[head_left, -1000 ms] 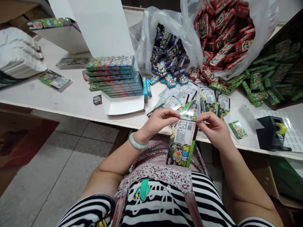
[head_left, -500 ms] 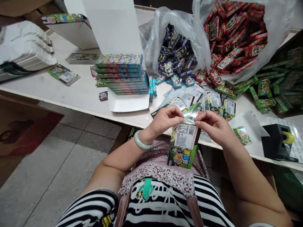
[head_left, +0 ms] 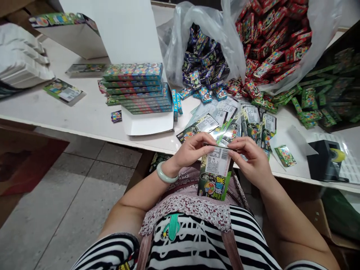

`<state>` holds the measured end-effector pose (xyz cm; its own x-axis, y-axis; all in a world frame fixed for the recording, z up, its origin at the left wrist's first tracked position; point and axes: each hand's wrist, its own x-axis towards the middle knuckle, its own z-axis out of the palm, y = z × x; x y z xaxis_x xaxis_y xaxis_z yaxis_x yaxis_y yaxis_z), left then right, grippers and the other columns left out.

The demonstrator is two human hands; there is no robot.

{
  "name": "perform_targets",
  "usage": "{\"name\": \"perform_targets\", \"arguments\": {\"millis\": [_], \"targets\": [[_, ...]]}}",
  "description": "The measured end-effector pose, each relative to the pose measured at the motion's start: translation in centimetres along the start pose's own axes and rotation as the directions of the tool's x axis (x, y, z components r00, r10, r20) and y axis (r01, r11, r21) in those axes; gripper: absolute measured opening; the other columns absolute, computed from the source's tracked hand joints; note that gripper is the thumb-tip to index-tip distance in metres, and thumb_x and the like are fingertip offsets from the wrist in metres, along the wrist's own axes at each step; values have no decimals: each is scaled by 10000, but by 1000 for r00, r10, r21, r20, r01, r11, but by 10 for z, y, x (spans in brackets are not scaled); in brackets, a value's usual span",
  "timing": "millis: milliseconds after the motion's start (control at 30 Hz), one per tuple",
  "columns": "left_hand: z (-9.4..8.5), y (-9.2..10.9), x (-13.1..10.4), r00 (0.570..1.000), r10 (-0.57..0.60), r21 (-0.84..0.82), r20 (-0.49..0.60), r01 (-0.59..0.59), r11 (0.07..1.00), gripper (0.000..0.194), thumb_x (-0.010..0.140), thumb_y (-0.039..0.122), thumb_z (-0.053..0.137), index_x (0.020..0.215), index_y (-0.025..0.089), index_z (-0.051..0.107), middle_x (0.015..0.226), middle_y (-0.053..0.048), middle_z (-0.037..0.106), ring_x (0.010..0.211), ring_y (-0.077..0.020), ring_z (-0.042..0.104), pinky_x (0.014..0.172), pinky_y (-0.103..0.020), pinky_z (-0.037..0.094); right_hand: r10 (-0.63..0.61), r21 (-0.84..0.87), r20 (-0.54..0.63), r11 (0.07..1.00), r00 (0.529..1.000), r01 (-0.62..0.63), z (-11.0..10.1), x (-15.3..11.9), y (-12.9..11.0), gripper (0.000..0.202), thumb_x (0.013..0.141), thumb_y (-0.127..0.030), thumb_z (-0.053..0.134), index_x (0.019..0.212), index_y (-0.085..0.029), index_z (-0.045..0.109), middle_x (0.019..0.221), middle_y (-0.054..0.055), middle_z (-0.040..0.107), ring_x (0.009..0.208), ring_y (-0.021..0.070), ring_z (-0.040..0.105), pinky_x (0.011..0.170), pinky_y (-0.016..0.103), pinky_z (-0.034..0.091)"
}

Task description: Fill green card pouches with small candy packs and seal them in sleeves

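Observation:
Between my two hands hangs a flat green-and-black candy packet [head_left: 215, 176] with a white printed label near its top. My left hand [head_left: 194, 150] pinches the packet's upper left edge between thumb and fingers; a pale green bangle is on that wrist. At the upper right corner my right hand [head_left: 249, 154] grips the same packet, thumb in front and fingers behind. Just beyond my fingers, several similar labelled packets [head_left: 231, 127] lie fanned out on the white table [head_left: 92, 120].
A stack of colourful flat boxes [head_left: 135, 90] rests in an open white carton [head_left: 149, 125]. Behind are plastic bags of purple boxes [head_left: 206, 56] and red boxes [head_left: 277, 41]. Green boxes [head_left: 312, 101] and a black tape dispenser [head_left: 323, 161] are at the right. White cartons [head_left: 24, 56] lie left.
Both hands still hold the packet. My fingers have moved down slightly onto its top edge, and the clear strip stretched between them is less visible. The view has shifted slightly.

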<state>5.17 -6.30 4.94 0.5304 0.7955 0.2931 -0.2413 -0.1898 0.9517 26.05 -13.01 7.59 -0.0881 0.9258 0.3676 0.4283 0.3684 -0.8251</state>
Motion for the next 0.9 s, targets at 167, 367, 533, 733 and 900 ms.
{"name": "perform_targets", "arguments": {"millis": [167,367,533,733,900], "targets": [[1,0,2,1000,-6,64,6,5,998,116,894,302,705,872,189,691,886,-40,684,855,-138,643,770,-286,537,-9,21,-105,1000,994,11,6,-8,-1,43,928,-203,647,943,-243,652,955,46,634,861,180,624,689,316,546],[-4,5,2,998,-56,117,-35,60,991,65,844,261,733,822,203,713,848,-35,710,834,-151,666,761,-293,553,128,132,-69,984,989,-118,-12,-8,29,154,924,-326,634,1050,-243,664,1019,55,679,946,195,653,808,350,553],[-15,-4,4,985,-122,192,-124,144,971,21,828,228,727,812,215,725,871,-24,721,849,-150,660,743,-265,537,265,-79,-622,915,737,-395,-126,-7,119,210,858,-293,601,1027,-182,654,1005,91,712,909,225,671,862,386,536],[-8,-14,11,974,-175,217,-144,204,955,32,815,243,734,796,223,716,881,-12,713,883,-160,644,771,-269,520,408,-452,-651,469,640,-759,-209,-2,181,294,876,-131,459,1056,-139,691,1151,154,706,1091,271,634,1007,405,462],[-6,-12,13,976,-166,229,-143,195,953,27,810,239,737,795,243,715,882,4,715,874,-145,648,755,-238,513,507,-462,-603,408,616,-788,-196,9,204,292,787,-156,630,1067,-120,705,1146,171,693,1056,300,635,983,398,466]]}}
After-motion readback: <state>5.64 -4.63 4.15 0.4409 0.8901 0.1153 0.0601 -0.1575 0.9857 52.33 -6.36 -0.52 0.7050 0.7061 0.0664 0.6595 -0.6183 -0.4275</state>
